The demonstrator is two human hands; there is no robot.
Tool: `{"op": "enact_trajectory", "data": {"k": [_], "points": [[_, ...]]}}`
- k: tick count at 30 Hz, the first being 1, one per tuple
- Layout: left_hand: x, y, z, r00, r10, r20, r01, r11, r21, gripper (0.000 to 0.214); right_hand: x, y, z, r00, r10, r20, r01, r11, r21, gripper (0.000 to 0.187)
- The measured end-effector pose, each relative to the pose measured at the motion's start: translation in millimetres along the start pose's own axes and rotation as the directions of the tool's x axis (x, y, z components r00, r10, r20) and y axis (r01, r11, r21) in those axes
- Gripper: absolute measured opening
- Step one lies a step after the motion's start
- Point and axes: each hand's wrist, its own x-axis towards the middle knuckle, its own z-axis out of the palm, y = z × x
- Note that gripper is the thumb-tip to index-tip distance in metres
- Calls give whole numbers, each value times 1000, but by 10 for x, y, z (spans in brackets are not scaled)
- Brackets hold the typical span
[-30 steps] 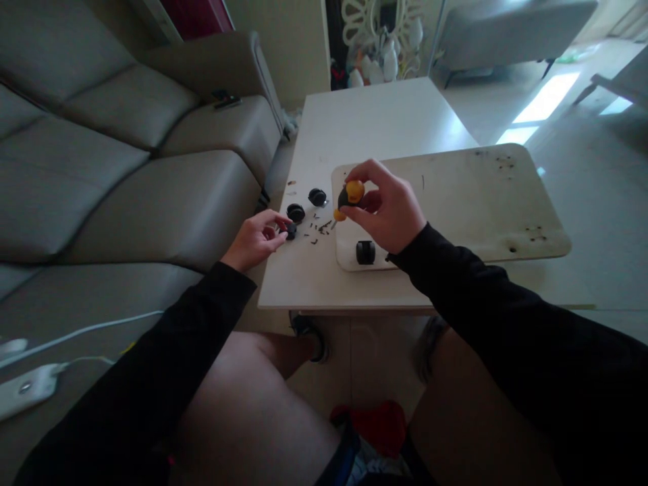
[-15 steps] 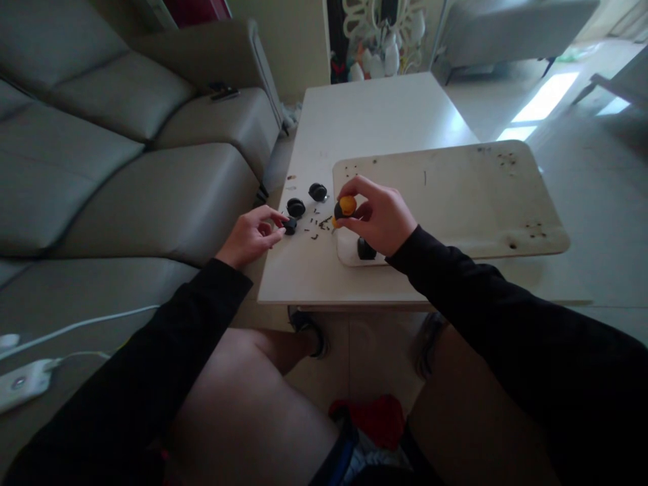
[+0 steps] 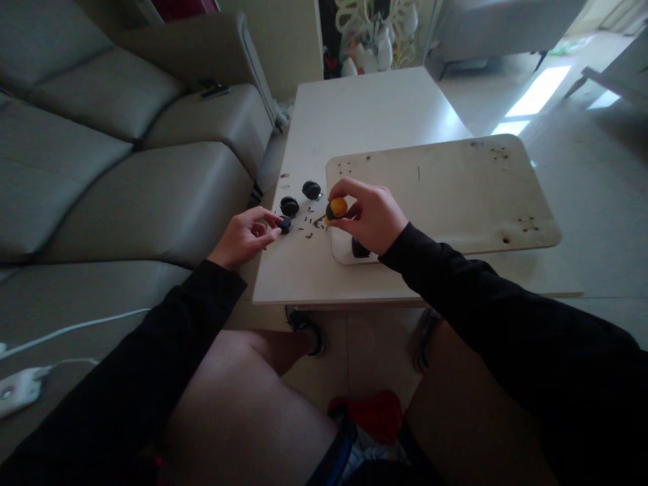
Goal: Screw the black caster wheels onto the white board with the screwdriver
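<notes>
My right hand [image 3: 372, 214] is closed around a stubby screwdriver [image 3: 337, 207] with a yellow and black handle, held over the left edge of a pale wooden board [image 3: 455, 196]. Its tip points down toward a scatter of small dark screws [image 3: 314, 223] on the white table [image 3: 349, 111]. My left hand [image 3: 244, 236] pinches a small black block [image 3: 285, 225] between thumb and fingers at the table's left side. Just beyond it are two black caster wheels, one nearer [image 3: 289, 206] and one farther [image 3: 311, 190]. Another black caster [image 3: 360, 248] stands on the board below my right hand, partly hidden.
A grey sofa [image 3: 187, 182] runs along the left, with a dark object [image 3: 215, 91] on its seat. A white power strip [image 3: 20, 391] with a cable lies at lower left. The board has groups of screw holes at its corners. White decorations [image 3: 385, 50] stand behind the table.
The whole view has shifted slightly, so everything appears a little farther left. Both hands keep their grips, with no clear movement relative to the table.
</notes>
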Motion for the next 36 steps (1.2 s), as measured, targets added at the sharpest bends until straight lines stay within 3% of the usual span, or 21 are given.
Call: {"op": "enact_trajectory", "data": {"k": [17, 22, 29, 36], "points": [[-6, -17, 5, 999, -33, 8, 33, 999, -12, 30, -10, 63, 8, 1000, 5, -12, -5, 1000, 10, 25], [10, -35, 7, 1000, 4, 5, -3, 1000, -18, 26, -10, 7, -27, 1000, 7, -11, -6, 1000, 24, 27], [14, 89, 70, 1000, -10, 10, 10, 997, -83, 30, 41, -122, -176, 977, 91, -194, -58, 984, 169, 33], [137, 377, 238, 991, 87, 99, -74, 989, -125, 33, 160, -110, -570, 896, 171, -411, -32, 946, 323, 36]]}}
